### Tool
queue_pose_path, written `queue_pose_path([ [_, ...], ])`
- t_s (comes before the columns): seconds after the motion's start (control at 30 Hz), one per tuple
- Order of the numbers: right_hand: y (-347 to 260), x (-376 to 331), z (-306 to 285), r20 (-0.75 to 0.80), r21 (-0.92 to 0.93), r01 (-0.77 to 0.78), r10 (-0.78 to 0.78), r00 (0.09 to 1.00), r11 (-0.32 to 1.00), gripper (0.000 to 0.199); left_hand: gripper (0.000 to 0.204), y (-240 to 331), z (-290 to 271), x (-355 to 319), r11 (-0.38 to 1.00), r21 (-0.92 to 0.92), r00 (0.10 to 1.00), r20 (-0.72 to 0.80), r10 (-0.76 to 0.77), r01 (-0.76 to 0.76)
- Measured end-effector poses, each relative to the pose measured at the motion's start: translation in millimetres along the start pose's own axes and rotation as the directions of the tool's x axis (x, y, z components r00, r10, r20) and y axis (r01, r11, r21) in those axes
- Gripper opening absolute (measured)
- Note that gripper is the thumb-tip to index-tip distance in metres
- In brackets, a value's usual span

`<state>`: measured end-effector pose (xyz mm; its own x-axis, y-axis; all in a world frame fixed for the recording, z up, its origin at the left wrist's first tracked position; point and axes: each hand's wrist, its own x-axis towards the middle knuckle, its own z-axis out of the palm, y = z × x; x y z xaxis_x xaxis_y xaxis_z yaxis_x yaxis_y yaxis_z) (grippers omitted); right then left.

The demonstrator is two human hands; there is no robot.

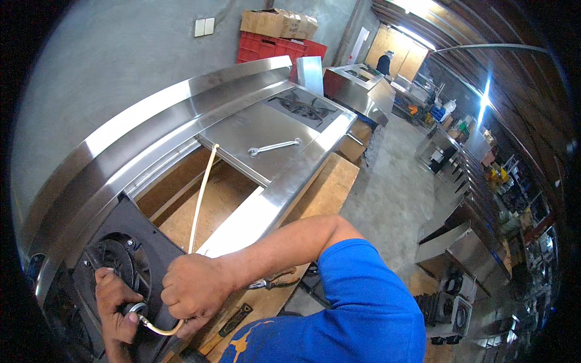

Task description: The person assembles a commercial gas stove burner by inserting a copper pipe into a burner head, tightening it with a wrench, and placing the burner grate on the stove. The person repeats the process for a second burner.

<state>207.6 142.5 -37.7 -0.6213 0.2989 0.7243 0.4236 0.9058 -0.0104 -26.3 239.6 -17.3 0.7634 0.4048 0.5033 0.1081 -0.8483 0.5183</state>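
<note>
My left hand (113, 302) is closed around a small round metal fitting (139, 308) over the black burner plate (151, 242). From that fitting a cream-coloured hose (203, 193) curves into my right hand (192, 285), whose fingers are wrapped round it. Past my right fist the hose crosses a rectangular opening, and its far end lies by a steel panel (236, 136). The burner plate is tilted, resting partly on the steel counter. What exactly the right fingertips press on is hidden behind the fist.
An open-ended wrench (274, 147) lies on the steel panel near a second burner (301, 109). Pliers (273, 282) and a black-and-yellow-handled tool (235, 320) rest on the wooden board beside my right arm. Red crates (269, 48) stand behind; another person (385, 63) is far off.
</note>
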Motion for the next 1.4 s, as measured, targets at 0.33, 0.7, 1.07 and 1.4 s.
queue_pose_path([
  [0.33,16.0,8.6,4.0,0.029,0.109,0.097,-0.101,0.994,0.989,0.049,0.058,1.1,5.2,5.9,0.998,0.005,0.997,-0.038,0.064,-0.064],
  [0.7,25.5,22.6,-7.9,0.164,0.273,0.133,-0.182,0.970,0.953,0.045,0.036,-11.4,-10.2,3.9,0.989,-0.067,0.983,0.122,0.139,-0.131],
  [1.07,43.7,31.6,3.6,0.089,0.438,0.266,-0.335,0.938,0.859,0.040,0.036,-6.3,-14.1,6.9,0.991,-0.059,0.975,0.180,0.127,-0.119],
  [1.4,55.7,36.7,16.8,-0.062,0.523,0.380,-0.410,0.910,0.763,0.047,0.035,-5.8,-15.4,8.5,0.991,-0.066,0.971,0.205,0.124,-0.113],
])
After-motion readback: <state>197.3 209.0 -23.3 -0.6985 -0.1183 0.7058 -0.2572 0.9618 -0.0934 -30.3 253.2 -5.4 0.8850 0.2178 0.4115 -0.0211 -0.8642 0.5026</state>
